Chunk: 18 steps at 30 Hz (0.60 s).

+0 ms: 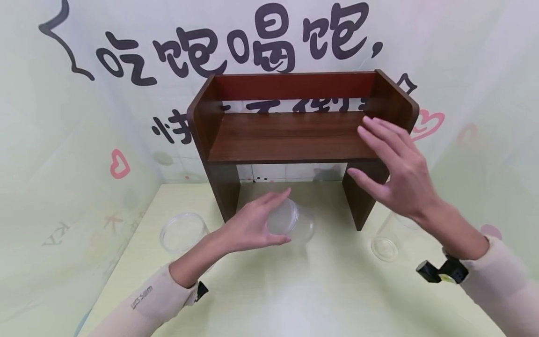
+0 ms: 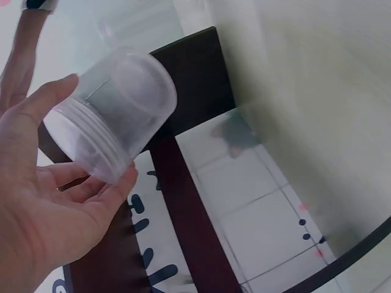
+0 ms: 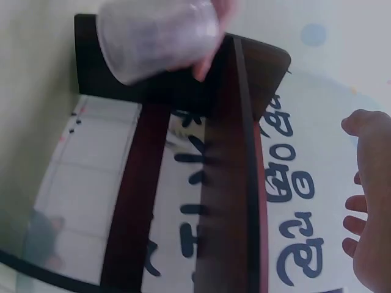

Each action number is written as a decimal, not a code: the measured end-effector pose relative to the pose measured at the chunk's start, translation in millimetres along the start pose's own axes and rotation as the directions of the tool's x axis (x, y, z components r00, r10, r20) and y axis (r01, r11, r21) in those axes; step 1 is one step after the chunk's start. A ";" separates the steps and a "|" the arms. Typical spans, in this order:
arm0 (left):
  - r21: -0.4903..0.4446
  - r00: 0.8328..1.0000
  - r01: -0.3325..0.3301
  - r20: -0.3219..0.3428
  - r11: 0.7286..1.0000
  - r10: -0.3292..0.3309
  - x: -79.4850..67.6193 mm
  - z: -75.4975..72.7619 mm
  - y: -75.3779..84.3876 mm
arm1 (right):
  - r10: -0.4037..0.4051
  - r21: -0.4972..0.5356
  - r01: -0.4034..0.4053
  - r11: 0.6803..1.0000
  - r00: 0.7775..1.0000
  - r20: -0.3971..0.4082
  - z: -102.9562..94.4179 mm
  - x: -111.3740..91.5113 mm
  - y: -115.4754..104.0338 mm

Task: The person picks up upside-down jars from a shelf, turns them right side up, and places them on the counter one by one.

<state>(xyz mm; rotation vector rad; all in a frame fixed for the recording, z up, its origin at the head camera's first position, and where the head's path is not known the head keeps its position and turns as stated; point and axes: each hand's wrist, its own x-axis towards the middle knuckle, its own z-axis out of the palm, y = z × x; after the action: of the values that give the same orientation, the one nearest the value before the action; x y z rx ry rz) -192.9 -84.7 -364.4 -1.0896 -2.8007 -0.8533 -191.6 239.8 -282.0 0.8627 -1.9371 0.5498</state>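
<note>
My left hand (image 1: 248, 223) grips a clear plastic jar (image 1: 304, 225) near its ridged lid, thumb on one side and fingers on the other. In the left wrist view the jar (image 2: 131, 91) is tilted and see-through, with its lid end toward the palm. It is in front of the lower opening of a dark brown wooden shelf (image 1: 290, 138). My right hand (image 1: 402, 171) is raised before the shelf's right side, fingers extended and thumb apart, holding nothing. In the right wrist view only part of this hand (image 3: 374, 195) shows, at the right edge.
Another clear round container (image 1: 183, 231) stands on the table left of the shelf, partly behind my left forearm. To the right, a clear container (image 1: 384, 249) stands beside the shelf's leg. A printed cloth (image 1: 139, 28) with dark characters hangs behind the pale table (image 1: 269, 299).
</note>
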 end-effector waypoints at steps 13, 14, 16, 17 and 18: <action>0.129 0.987 0.021 0.153 0.991 -0.041 2.5 19.9 -21.0 | -0.017 -0.214 0.043 0.976 0.992 0.121 -32.2 29.1 41.5; 0.140 0.985 0.024 0.163 0.990 -0.047 2.5 21.9 -22.7 | -0.007 -0.211 0.033 0.977 0.992 0.125 -32.7 30.0 44.7; 0.159 0.981 0.028 0.183 0.987 -0.057 2.3 25.8 -26.0 | 0.013 -0.210 0.016 0.978 0.991 0.136 -33.9 31.4 50.5; 0.171 0.979 0.026 0.193 0.985 -0.059 2.1 27.7 -27.4 | 0.023 -0.208 0.007 0.978 0.989 0.143 -34.5 32.1 53.3; 0.178 0.978 0.025 0.201 0.984 -0.061 2.1 29.5 -28.7 | 0.034 -0.200 -0.005 0.980 0.989 0.144 -34.6 32.7 55.9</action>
<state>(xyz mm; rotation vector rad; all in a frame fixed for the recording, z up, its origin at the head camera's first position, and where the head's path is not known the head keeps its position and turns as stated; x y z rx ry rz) -207.4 -86.2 -402.9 -1.1550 -3.0060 -0.5096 -225.3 288.4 -238.4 0.7742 -2.0952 0.3034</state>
